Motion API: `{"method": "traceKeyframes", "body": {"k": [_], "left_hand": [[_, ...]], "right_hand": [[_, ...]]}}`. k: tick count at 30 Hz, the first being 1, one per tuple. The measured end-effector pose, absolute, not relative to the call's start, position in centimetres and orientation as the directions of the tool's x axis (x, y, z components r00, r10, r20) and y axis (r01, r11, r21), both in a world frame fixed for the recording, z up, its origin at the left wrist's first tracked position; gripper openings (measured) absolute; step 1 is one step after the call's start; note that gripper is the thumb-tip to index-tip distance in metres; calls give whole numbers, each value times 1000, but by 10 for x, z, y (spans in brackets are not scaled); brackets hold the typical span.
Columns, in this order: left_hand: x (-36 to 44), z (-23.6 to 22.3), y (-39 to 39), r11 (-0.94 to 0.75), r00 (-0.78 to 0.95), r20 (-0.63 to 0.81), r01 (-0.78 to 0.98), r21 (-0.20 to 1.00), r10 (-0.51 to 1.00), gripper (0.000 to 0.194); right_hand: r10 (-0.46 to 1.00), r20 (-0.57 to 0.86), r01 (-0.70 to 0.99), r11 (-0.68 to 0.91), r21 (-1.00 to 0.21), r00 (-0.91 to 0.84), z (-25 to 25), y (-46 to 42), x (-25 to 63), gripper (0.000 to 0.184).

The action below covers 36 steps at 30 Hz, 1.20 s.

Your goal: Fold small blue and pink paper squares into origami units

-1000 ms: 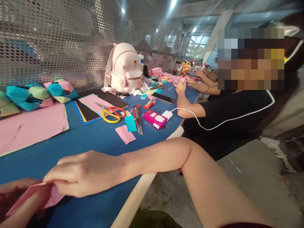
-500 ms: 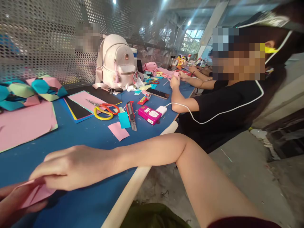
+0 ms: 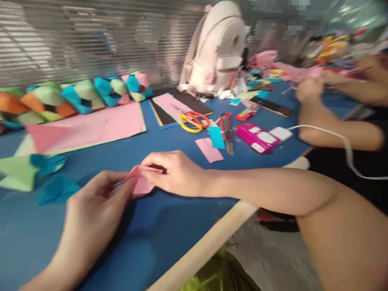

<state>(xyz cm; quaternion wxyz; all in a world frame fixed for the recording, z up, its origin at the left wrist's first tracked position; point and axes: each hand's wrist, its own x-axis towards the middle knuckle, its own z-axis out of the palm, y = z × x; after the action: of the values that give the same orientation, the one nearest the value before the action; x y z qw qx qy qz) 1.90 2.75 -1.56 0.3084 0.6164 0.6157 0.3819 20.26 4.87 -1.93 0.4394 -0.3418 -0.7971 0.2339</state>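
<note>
Between my two hands is a small folded piece of pink paper [image 3: 142,185], held just over the blue table. My left hand [image 3: 98,202] pinches its left side between thumb and fingers. On the other side, my right hand [image 3: 176,171] has its fingers closed on the paper's right edge, its forearm reaching in from the right. Folded blue paper [image 3: 57,189] and folded green paper [image 3: 18,171] lie to the left of my left hand. Beyond the hands, pink sheets [image 3: 87,125] are stacked flat. Motion blur softens the paper's creases.
Folded multicoloured paper balls [image 3: 83,95] line the back left. Scissors [image 3: 192,121], a utility knife [image 3: 226,131], a pink square [image 3: 209,149] and a magenta power strip [image 3: 257,137] lie mid-table. Behind stand a white backpack [image 3: 218,48] and a phone [image 3: 269,106]. A co-worker's arms [image 3: 321,109] are at right.
My view has swung left and down, so both hands and the pink paper now sit nearer the middle. The left hand shows fully; the paper stays between the hands.
</note>
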Motion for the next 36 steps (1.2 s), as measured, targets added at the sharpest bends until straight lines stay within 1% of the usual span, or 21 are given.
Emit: {"method": "traceKeyframes", "body": {"k": [1,4,6,8,10,11,14,16,18,20,22,25,29,32,36], "left_hand": [[24,-13,26,-25,-40,51,488,872,998,30],[34,-10,24,0,17,-5,295,955,1000,33],[36,-9,23,12,61,-24,191,982,998,32],[37,-8,22,26,94,-39,130,991,995,31],[37,-8,22,49,99,-57,81,996,993,29],[38,-8,22,61,88,-65,50,997,994,28],[38,-11,24,61,42,-59,-62,996,997,26],[38,-13,24,53,45,-48,-112,992,998,25],[38,-13,23,52,68,-44,-115,992,997,23],[37,-12,22,50,98,-42,-77,996,994,21],[37,-10,20,35,110,-32,-30,999,993,22],[38,-6,18,14,115,-17,30,999,993,26],[40,-4,19,21,89,-31,108,994,996,17],[40,-5,20,52,71,-58,89,995,996,14],[38,-8,22,99,121,-99,7,995,988,16]], "right_hand": [[756,547,339,652,-678,-360,-20,48,203,14],[786,497,373,614,-696,-367,-21,50,203,13],[788,483,379,610,-696,-381,-20,51,203,13],[793,466,367,599,-712,-391,-18,51,203,12],[823,428,361,554,-750,-373,-17,50,202,8],[845,401,360,519,-775,-354,-16,49,202,10],[895,329,304,417,-857,-301,-17,46,198,24],[903,319,241,391,-888,-287,-19,45,196,23],[897,342,224,408,-885,-281,-19,46,194,15],[882,379,259,450,-854,-281,-19,46,194,5],[868,406,305,484,-820,-286,-17,47,195,2],[854,421,324,509,-797,-307,-15,48,196,4],[823,460,360,562,-745,-332,-14,46,196,5],[794,497,361,604,-710,-350,-14,46,196,2],[739,561,324,670,-668,-373,-17,47,196,6]]}}
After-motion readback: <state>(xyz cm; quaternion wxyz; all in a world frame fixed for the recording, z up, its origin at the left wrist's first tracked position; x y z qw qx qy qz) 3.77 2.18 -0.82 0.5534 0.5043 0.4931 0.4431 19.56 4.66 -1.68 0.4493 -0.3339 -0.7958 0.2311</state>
